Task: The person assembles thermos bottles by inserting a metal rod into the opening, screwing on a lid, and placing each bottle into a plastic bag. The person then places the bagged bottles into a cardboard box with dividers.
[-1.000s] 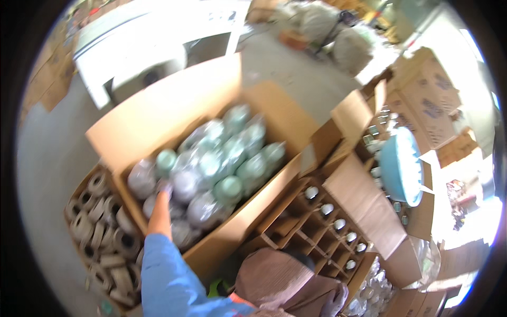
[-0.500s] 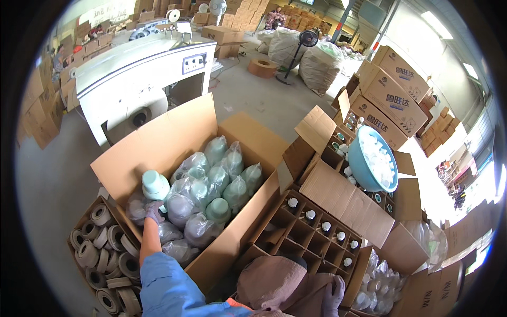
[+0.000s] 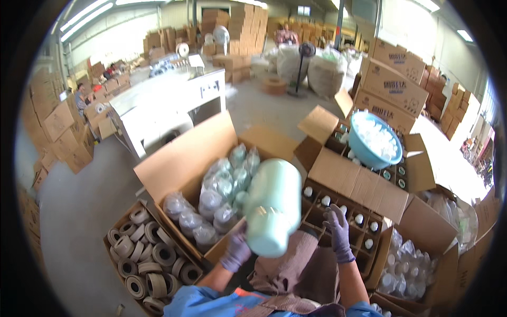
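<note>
Raised in front of me is a mint-green plastic bottle (image 3: 277, 195), its narrower, cap-like end tilted down toward me. My left hand (image 3: 237, 251), in a purple glove, grips it near that lower end; the bottle hides part of the fingers. My right hand (image 3: 339, 235), also gloved, is open with fingers apart and holds nothing. It hovers over the near edge of a divided carton (image 3: 364, 272) with white-capped bottles (image 3: 326, 201) in its cells. On my left, an open cardboard box (image 3: 185, 150) contains several similar green bottles in clear plastic bags (image 3: 211, 201).
Tape rolls (image 3: 150, 259) fill a carton at the near left. A blue basin (image 3: 359, 145) of white caps rests on another bottle carton. Clear-bagged items (image 3: 406, 269) lie in a box at right. Beyond are a white machine (image 3: 153, 113), a standing fan (image 3: 303, 58) and stacked cartons (image 3: 393, 87).
My left hand has lifted the green bottle out of the box and brought it rightward before me. My right hand has risen from my lap to the divided carton, and the view has shifted.
</note>
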Action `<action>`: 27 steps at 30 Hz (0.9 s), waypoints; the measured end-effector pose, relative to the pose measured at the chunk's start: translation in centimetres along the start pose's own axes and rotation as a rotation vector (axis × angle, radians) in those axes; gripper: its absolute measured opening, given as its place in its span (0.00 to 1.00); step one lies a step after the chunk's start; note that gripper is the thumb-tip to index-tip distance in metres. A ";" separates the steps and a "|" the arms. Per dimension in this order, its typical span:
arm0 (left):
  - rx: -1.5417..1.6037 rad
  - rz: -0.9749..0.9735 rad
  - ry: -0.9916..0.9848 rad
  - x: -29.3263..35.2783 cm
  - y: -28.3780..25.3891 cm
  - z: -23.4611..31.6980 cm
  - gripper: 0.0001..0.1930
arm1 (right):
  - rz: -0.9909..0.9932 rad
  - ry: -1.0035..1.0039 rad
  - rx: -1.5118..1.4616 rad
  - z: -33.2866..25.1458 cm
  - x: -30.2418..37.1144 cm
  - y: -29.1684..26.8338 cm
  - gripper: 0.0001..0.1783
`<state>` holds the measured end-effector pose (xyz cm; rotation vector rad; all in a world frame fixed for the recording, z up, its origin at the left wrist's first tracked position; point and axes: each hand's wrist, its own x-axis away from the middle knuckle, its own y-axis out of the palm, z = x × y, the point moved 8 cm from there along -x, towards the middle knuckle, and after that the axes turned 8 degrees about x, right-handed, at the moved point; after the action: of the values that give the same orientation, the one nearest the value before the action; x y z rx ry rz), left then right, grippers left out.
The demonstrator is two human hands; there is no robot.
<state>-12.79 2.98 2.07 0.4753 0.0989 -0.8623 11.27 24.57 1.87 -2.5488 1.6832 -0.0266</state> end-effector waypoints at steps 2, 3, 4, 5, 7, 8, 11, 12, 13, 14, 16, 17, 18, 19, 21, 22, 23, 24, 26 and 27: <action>0.169 -0.281 -0.053 3.5 4.7 -2.2 0.17 | 0.104 0.103 -0.110 -0.2 -1.8 -2.3 0.32; 0.050 -0.407 0.058 4.0 6.5 -2.9 0.18 | 0.022 0.006 -0.436 -1.6 -2.8 -2.1 0.33; -0.068 -0.515 0.135 5.5 8.2 -3.2 0.19 | -0.059 -0.053 -0.751 -2.4 -2.8 -2.1 0.34; -0.301 -0.651 0.342 6.4 9.7 -3.2 0.19 | -0.010 -0.071 -0.612 -3.1 -1.4 -3.4 0.34; -0.655 -0.884 0.539 7.3 12.0 -5.3 0.20 | 0.134 -0.203 -0.246 -1.9 0.0 -7.1 0.29; -0.670 -0.891 0.494 6.8 12.0 -6.1 0.19 | 0.202 -0.272 -0.039 -2.2 2.2 -7.5 0.29; -0.020 -0.442 -0.132 2.4 9.9 -8.3 0.14 | 0.205 -0.343 0.001 0.9 9.3 -6.0 0.20; -0.009 -0.349 -0.226 1.0 9.2 -9.1 0.15 | 0.203 -0.247 0.108 1.6 10.4 -4.9 0.18; 0.008 -0.249 -0.315 -0.3 8.3 -9.8 0.17 | 0.197 -0.189 0.081 0.3 11.3 -3.9 0.14; -0.009 -0.262 -0.285 -1.2 10.0 -7.8 0.19 | 0.176 -0.222 0.164 -0.5 11.2 -3.7 0.13; 0.086 -0.463 -0.230 -1.3 14.2 -5.8 0.25 | 0.090 -0.291 0.385 -1.5 10.7 -3.0 0.12; 0.139 -0.643 -0.290 -1.0 15.7 -6.8 0.24 | 0.110 -0.286 0.283 -1.4 10.0 -3.8 0.12; 0.194 -0.818 -0.347 -0.5 17.0 -7.4 0.23 | 0.125 -0.284 0.179 -1.1 9.2 -4.4 0.12; 0.243 -0.817 -0.467 -0.1 17.1 -8.3 0.21 | 0.136 -0.283 0.074 -0.7 8.1 -5.0 0.12; 0.212 -0.635 -0.643 0.1 16.6 -9.5 0.18 | 0.302 -0.083 -0.201 3.6 5.1 -9.2 0.11; 0.268 -0.617 -0.692 -0.1 16.9 -10.1 0.17 | 0.374 -0.006 -0.041 6.6 3.5 -12.4 0.11; 0.297 -0.616 -0.735 -0.3 17.7 -10.3 0.15 | 0.438 0.011 0.113 10.4 2.0 -16.2 0.14; 0.285 -0.662 -0.705 -0.6 18.0 -10.7 0.15 | 0.547 0.036 0.288 13.8 0.8 -19.6 0.19; 0.256 -0.677 -0.738 -0.6 18.8 -11.1 0.14 | 0.657 0.137 0.939 19.8 -1.2 -26.7 0.29; 0.232 -0.668 -0.735 -0.7 19.0 -11.0 0.15 | 0.649 0.245 1.090 21.6 -2.0 -28.6 0.33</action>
<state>2.14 18.85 -0.64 0.3120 -0.5533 -1.6693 38.09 38.89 -17.28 -1.2052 1.7532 -0.9328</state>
